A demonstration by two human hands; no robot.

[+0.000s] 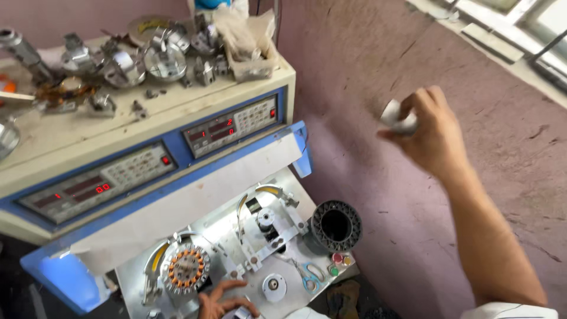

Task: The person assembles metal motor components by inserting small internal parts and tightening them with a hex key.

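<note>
At two o'clock, against the wall (366, 71), my right hand (434, 133) pinched a small white scrap (397, 117), seemingly light and soft; my left hand (221, 301), fingers spread, rested beside the stator (186, 269).

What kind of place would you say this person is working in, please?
Probably a small motor-winding workshop: a winding machine with red digital counters, a stator with copper coils mounted on it, and loose metal parts piled on top.

Single head-worn camera looking steeply down, tilted, close over a winding machine (195, 248); its panel (153, 159) fills the left, a pink wall (378, 71) the right, both hands within frame
</note>
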